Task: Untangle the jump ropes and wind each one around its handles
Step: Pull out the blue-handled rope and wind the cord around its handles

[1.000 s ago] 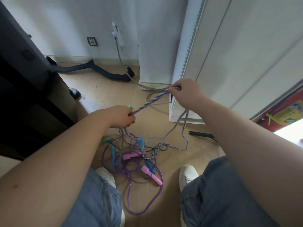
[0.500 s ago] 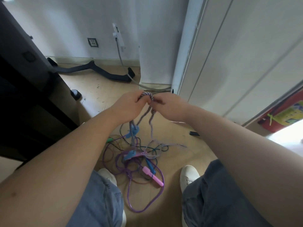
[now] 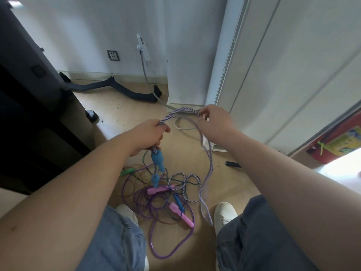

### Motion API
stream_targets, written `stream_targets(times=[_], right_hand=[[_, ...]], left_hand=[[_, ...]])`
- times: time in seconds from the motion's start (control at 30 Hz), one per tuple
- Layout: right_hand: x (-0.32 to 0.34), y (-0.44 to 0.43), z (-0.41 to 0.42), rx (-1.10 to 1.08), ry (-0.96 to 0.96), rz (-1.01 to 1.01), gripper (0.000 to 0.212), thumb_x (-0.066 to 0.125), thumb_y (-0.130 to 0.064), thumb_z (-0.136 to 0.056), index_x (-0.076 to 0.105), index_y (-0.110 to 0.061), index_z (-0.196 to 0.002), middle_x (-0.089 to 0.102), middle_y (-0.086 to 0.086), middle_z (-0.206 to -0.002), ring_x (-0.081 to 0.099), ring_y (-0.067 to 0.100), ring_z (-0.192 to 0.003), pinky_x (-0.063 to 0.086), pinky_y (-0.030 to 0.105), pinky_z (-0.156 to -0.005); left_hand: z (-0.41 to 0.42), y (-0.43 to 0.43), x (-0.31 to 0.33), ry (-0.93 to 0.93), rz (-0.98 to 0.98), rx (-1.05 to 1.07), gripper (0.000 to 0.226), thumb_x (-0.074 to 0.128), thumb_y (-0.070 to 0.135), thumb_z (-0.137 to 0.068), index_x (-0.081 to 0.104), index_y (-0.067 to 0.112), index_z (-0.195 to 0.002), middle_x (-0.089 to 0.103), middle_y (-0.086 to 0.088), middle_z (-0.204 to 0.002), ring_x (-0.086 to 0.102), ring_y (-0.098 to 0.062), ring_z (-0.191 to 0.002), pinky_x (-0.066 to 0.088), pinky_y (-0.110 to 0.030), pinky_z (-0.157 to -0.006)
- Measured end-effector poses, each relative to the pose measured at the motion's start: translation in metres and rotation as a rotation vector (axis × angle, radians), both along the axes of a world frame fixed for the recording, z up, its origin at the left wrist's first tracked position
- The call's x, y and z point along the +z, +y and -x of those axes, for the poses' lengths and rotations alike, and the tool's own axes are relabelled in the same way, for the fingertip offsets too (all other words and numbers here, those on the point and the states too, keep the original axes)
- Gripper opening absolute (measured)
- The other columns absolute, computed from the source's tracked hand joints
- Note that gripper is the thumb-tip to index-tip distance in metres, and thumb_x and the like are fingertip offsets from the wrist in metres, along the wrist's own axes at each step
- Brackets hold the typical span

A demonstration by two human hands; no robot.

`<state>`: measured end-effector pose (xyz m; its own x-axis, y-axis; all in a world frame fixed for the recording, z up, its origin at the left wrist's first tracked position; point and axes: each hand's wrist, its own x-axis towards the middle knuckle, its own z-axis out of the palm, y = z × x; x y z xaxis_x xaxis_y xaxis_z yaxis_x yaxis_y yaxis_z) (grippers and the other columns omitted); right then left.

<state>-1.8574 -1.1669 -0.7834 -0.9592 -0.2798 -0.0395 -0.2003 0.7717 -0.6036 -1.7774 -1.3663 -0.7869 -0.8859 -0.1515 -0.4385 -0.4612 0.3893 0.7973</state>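
A white wall [image 3: 88, 36] with a socket [image 3: 113, 55] meets a light wooden floor [image 3: 125, 110]. Dark furniture [image 3: 29, 94] stands at the left, tall white cabinet doors [image 3: 293, 65] at the right. A black curved stand [image 3: 117, 89] lies by the skirting, a grey cable [image 3: 144, 71] hanging above it. Daylight [image 3: 341, 165] glares at the right edge.

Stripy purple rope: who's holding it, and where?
Both hands hold the stripy purple rope. The left hand grips it just above a dangling blue handle; the right hand pinches it farther along its length.
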Motion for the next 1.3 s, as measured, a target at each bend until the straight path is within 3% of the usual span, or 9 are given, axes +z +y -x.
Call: stream_targets(times=[0.13, 0.3, 0.5, 0.6, 0.77, 0.9, 1.03, 1.17, 1.3], right_hand=[[0.003, -0.012, -0.021, 0.221, -0.136, 0.022, 0.030, 0.063, -0.031, -0.088, 0.065, -0.022, -0.117, 0.063, -0.005, -0.112, 0.059, 0.016, -0.104, 0.046, 0.029, -0.088], [-0.007, -0.023, -0.045, 0.571, -0.634, -0.016, 0.059, 0.074, -0.032, -0.073, 0.052, -0.023, -0.128, 0.065, -0.002, -0.119, 0.063, 0.018, -0.105, 0.057, 0.040, -0.089], [-0.014, -0.025, -0.052, 0.531, -0.417, -0.044, 0.025, 0.065, -0.040, -0.089, 0.063, -0.018, -0.100, 0.066, 0.004, -0.093, 0.062, 0.024, -0.085, 0.051, 0.039, -0.082], [-0.004, -0.026, -0.052, 0.442, -0.494, 0.110, 0.026, 0.057, -0.036, -0.088, 0.061, -0.018, -0.106, 0.067, 0.009, -0.099, 0.064, 0.023, -0.086, 0.054, 0.041, -0.087], [0.012, -0.030, -0.044, 0.156, -0.619, 0.598, 0.023, 0.047, 0.003, -0.086, 0.055, -0.017, -0.094, 0.053, 0.003, -0.067, 0.051, 0.021, -0.057, 0.054, 0.041, -0.067], [0.009, -0.026, -0.035, 0.241, -0.375, 0.304, 0.026, 0.055, -0.007, -0.086, 0.058, -0.021, -0.107, 0.063, 0.003, -0.084, 0.056, 0.015, -0.065, 0.049, 0.029, -0.059], [-0.002, -0.032, -0.042, 0.375, -0.421, 0.132, 0.057, 0.068, -0.031, -0.069, 0.054, -0.029, -0.125, 0.069, -0.001, -0.107, 0.067, 0.018, -0.096, 0.056, 0.042, -0.088], [0.009, -0.031, -0.038, 0.301, -0.355, 0.177, 0.009, 0.055, -0.022, -0.095, 0.063, -0.018, -0.099, 0.064, 0.002, -0.091, 0.059, 0.017, -0.083, 0.047, 0.031, -0.075], [0.015, -0.022, -0.025, 0.033, -0.497, 0.597, 0.018, 0.050, -0.017, -0.099, 0.065, -0.011, -0.092, 0.058, 0.005, -0.064, 0.049, 0.021, -0.058, 0.038, 0.032, -0.055]], left_hand=[[-0.002, 0.019, 0.011, 0.001, -0.501, 0.162, 0.021, 0.041, 0.022, -0.106, 0.059, 0.013, -0.102, 0.038, 0.006, -0.058, 0.033, -0.008, -0.049, 0.042, -0.029, -0.057], [0.000, 0.028, 0.019, 0.063, -0.858, 0.266, 0.017, 0.038, 0.021, -0.106, 0.052, 0.016, -0.101, 0.037, 0.006, -0.062, 0.033, -0.008, -0.052, 0.036, -0.028, -0.060], [0.001, 0.019, 0.023, 0.169, -1.092, 0.399, 0.014, 0.040, 0.018, -0.101, 0.053, 0.014, -0.099, 0.048, 0.000, -0.070, 0.048, -0.014, -0.062, 0.043, -0.032, -0.070], [0.001, 0.018, 0.025, 0.228, -1.042, 0.403, 0.015, 0.042, 0.021, -0.101, 0.056, 0.015, -0.103, 0.060, -0.005, -0.078, 0.060, -0.021, -0.076, 0.049, -0.037, -0.078], [-0.009, 0.026, 0.026, 0.053, -0.770, 0.064, 0.044, 0.047, 0.049, -0.098, 0.068, 0.015, -0.116, 0.067, -0.011, -0.108, 0.065, -0.027, -0.097, 0.054, -0.046, -0.089], [-0.012, 0.041, 0.020, 0.029, -0.601, 0.010, 0.044, 0.047, 0.052, -0.099, 0.066, 0.016, -0.116, 0.072, -0.002, -0.093, 0.069, -0.019, -0.084, 0.055, -0.045, -0.090], [-0.008, 0.043, 0.017, 0.055, -0.505, 0.206, 0.026, 0.057, 0.035, -0.096, 0.066, 0.011, -0.104, 0.069, -0.009, -0.089, 0.065, -0.019, -0.080, 0.058, -0.038, -0.073], [-0.005, 0.031, 0.016, 0.108, -0.500, 0.279, 0.016, 0.055, 0.016, -0.092, 0.067, 0.008, -0.099, 0.070, -0.012, -0.093, 0.066, -0.025, -0.084, 0.056, -0.047, -0.086], [-0.010, 0.033, 0.012, 0.063, -0.470, 0.169, 0.028, 0.053, 0.012, -0.096, 0.065, 0.011, -0.120, 0.070, -0.009, -0.119, 0.066, -0.026, -0.113, 0.055, -0.054, -0.091]])
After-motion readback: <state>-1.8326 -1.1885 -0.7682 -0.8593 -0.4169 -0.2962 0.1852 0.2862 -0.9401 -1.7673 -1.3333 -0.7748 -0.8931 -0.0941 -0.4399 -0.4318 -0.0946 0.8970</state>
